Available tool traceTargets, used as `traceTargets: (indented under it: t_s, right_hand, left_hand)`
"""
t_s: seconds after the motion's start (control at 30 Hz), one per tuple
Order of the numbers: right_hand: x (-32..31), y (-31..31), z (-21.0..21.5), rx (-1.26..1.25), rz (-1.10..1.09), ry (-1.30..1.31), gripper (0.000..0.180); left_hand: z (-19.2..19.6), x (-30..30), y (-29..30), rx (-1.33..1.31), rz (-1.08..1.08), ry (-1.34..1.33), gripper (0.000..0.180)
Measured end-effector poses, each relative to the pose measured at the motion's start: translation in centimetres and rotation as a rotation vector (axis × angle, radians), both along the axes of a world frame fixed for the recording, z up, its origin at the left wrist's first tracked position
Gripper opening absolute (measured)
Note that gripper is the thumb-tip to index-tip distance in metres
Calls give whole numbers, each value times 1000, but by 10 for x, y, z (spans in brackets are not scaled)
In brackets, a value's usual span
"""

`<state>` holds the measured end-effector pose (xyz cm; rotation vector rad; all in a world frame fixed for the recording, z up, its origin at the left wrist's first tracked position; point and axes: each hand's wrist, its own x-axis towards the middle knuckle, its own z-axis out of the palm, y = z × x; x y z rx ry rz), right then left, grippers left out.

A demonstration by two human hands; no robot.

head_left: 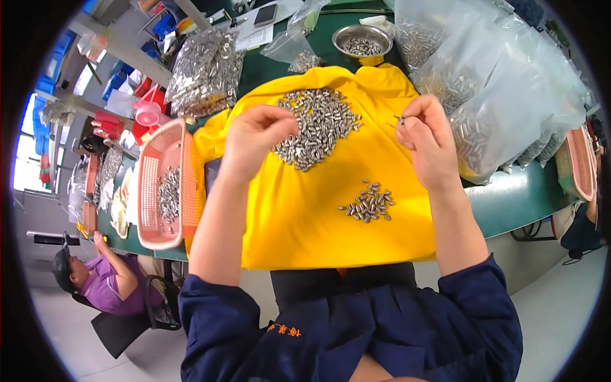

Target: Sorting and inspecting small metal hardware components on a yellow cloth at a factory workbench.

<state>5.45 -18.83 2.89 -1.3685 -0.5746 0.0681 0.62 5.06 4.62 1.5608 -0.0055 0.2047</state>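
Big pile [318, 124] seen on cloth's [305, 229] far half, small pile [369, 205] on its near half; work judged early if small pile is finished. Small piece [400, 121] pinched by right hand [429, 137] fingers over cloth's right; left hand [258, 137] fingers pressed together over its left, contents hidden.

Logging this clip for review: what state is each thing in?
Left hand: fingers curled, grip unclear
Right hand: fingers pinching a small dark piece
Yellow cloth: spread, creased
Larger metal pile: heaped together
Smaller metal pile: loosely scattered
Metal bowl: partly filled
Left pink basket: partly filled
Right-side clear bags: partly filled
Phone: lying flat, screen dark
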Motion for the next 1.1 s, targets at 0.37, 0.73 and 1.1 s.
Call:
traceTargets:
  t_s: [0.37,0.73,1.1]
  right_hand:
    - [-8,7,1,-206,-110,-147,7]
    - [-11,3,9,-179,-67,-113,6]
    - [-10,5,6,-207,-95,-172,7]
  left_hand:
    - [21,161,66,1147,269,-104,20]
    - [13,181,74,1129,77,178,21]
    - [28,178,56,1288,117,-28,27]
